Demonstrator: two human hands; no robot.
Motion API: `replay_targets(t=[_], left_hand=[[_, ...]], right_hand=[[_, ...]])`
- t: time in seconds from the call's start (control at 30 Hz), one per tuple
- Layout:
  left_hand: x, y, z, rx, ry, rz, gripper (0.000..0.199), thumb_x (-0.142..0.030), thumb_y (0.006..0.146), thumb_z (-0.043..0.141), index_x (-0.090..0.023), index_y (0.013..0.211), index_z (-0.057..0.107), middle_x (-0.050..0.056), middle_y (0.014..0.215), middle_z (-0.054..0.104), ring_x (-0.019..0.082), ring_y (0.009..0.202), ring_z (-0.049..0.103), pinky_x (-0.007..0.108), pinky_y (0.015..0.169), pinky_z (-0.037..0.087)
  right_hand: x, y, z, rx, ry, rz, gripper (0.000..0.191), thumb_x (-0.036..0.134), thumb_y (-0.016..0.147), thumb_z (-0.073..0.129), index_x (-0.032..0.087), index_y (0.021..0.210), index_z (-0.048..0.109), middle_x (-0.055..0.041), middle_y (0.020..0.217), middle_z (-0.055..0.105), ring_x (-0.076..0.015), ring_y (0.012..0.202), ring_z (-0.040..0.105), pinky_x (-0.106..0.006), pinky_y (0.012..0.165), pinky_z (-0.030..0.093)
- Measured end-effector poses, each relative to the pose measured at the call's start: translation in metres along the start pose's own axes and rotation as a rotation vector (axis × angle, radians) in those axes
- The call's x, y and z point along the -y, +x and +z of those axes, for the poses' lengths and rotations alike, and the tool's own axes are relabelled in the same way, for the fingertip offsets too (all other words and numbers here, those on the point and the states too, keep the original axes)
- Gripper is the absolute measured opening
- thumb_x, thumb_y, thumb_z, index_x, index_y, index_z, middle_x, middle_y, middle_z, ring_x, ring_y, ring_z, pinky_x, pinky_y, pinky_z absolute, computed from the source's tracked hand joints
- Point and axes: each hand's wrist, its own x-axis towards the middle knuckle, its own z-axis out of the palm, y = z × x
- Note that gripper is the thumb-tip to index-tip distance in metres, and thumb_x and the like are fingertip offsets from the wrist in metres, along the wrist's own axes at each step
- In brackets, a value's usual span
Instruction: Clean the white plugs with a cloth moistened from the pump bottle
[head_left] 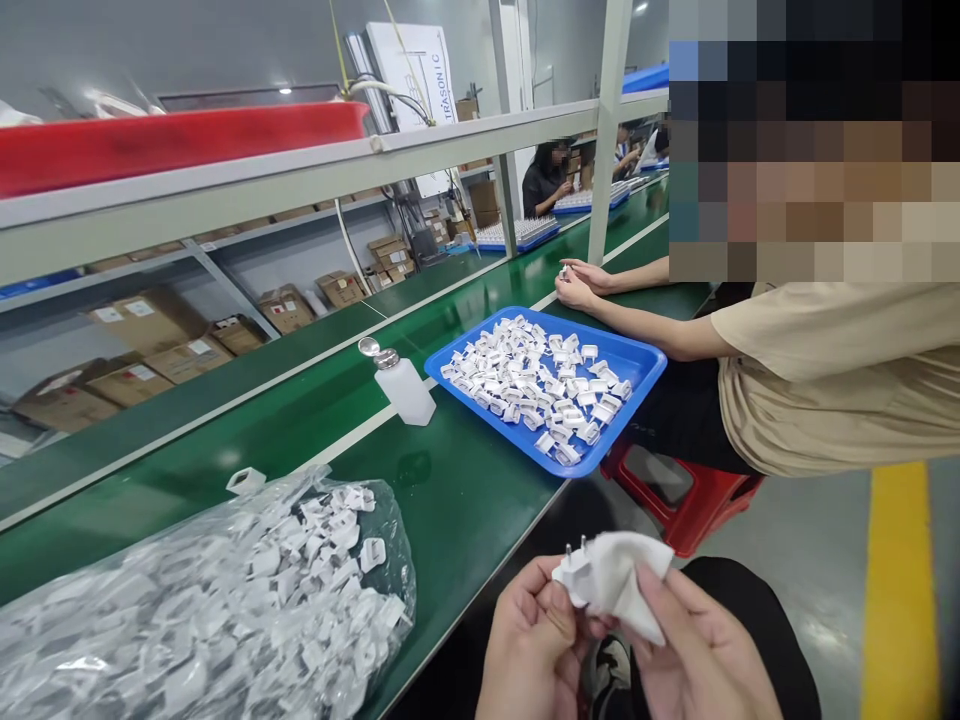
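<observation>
your left hand (534,640) pinches a small white plug piece (568,578) at the bottom of the view, its two metal pins pointing up. your right hand (701,655) grips a crumpled white cloth (624,580) that is pressed against the plug piece, so both hands are closed on something, held over your lap just off the table edge. to your left on the green table (450,490) lies a clear plastic bag (202,610) full of white plug pieces, with one loose piece (245,481) just beyond it. further along stands a white pump bottle (401,383) with a metal top, just beside a blue tray (637,362) spread with more white pieces. past the tray, a seated co-worker's hands (579,284) rest on the table holding a small white part. far down the line sit more blue trays (517,235) and another person (546,178); cardboard boxes (150,345) fill the shelves at left.
</observation>
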Motion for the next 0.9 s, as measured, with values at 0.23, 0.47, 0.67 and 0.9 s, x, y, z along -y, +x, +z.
replay_targets(t=[0.23,0.47,0.67,0.9], left_hand=[[0.006,-0.002,0.005,-0.087,0.145,0.167,0.037,-0.034,0.061,0.095,-0.016,0.088,0.077,0.01,0.087,0.078,0.019,0.076,0.071,0.026,0.075,0.055],[0.017,-0.006,-0.004,-0.381,0.824,0.872,0.022,-0.012,0.077,0.075,-0.028,0.092,0.08,0.005,0.094,0.079,0.026,0.091,0.071,0.034,0.09,0.051],[-0.035,0.046,-0.009,-0.302,1.139,0.684,0.019,-0.028,0.083,0.073,-0.022,0.101,0.071,0.007,0.09,0.075,0.023,0.078,0.07,0.032,0.074,0.055],[-0.064,0.161,0.021,-0.207,1.212,0.738,0.025,-0.016,0.083,0.068,-0.016,0.108,0.067,0.013,0.103,0.073,0.022,0.079,0.071,0.035,0.078,0.055]], right_hand=[[0.002,-0.012,0.0,-0.197,-0.317,-0.082,0.053,0.058,0.079,0.072,0.019,0.115,0.076,-0.0037,0.074,0.076,-0.0193,0.06,0.068,-0.02,0.051,0.051],[-0.012,-0.006,-0.014,0.171,0.072,0.179,0.046,0.046,0.078,0.081,0.02,0.115,0.077,0.0019,0.058,0.062,-0.0134,0.062,0.06,-0.018,0.06,0.052],[-0.019,0.004,-0.052,0.06,0.299,0.177,0.039,0.033,0.076,0.084,0.027,0.114,0.078,-0.0048,0.098,0.079,-0.0174,0.073,0.07,-0.024,0.069,0.058],[-0.021,0.002,-0.052,0.039,0.295,0.186,0.034,0.033,0.073,0.087,0.022,0.104,0.081,-0.0062,0.104,0.08,-0.0184,0.073,0.072,-0.023,0.063,0.058]])
